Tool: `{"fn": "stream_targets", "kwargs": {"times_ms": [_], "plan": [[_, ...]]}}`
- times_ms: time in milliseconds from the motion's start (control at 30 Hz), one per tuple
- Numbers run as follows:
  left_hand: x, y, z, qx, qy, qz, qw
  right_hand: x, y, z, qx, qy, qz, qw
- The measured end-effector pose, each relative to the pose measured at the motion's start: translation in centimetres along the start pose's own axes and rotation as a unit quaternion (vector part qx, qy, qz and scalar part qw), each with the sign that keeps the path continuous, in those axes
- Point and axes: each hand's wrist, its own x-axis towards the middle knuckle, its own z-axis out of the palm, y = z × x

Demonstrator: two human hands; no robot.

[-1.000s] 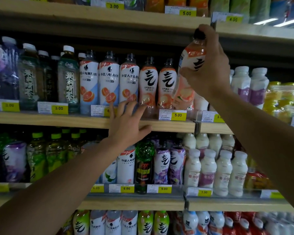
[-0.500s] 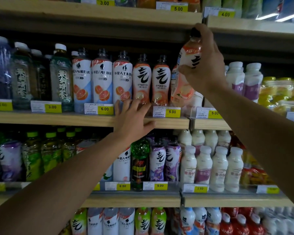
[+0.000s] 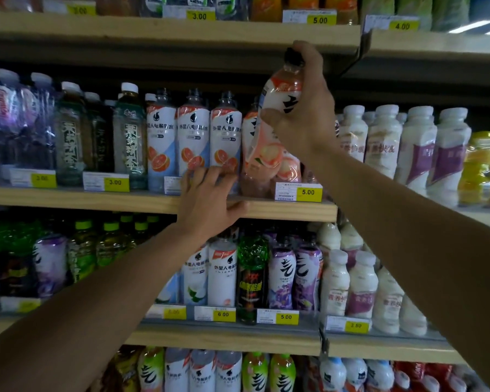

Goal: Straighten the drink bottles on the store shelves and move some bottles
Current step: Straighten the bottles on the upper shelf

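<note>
Peach bottle (image 3: 269,142) tilts in my right hand (image 3: 300,114), gripped near the cap to clear its row; my left hand (image 3: 207,205) rests loosely open on the shelf edge (image 3: 96,200), steadying me.

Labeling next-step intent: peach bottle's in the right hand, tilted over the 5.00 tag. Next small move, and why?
Probably tip the peach bottle upright and seat it in its row. The right hand grips its upper body, the bottle leaning with its base over the shelf edge. The left hand rests on that edge by the grapefruit bottles.
</note>
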Motion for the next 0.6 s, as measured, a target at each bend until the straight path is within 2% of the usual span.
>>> {"fn": "stream_targets", "kwargs": {"times_ms": [200, 600], "plan": [[0.0, -2.2, -0.5, -0.016, 0.004, 0.003, 1.0, 0.0, -0.4, 1.8, -0.028, 0.006, 0.002, 1.0], [0.1, -2.4, -1.1, -0.042, -0.029, 0.002, 0.999, 1.3, 1.0, 5.0, -0.104, -0.075, 0.037, 0.991]]}}
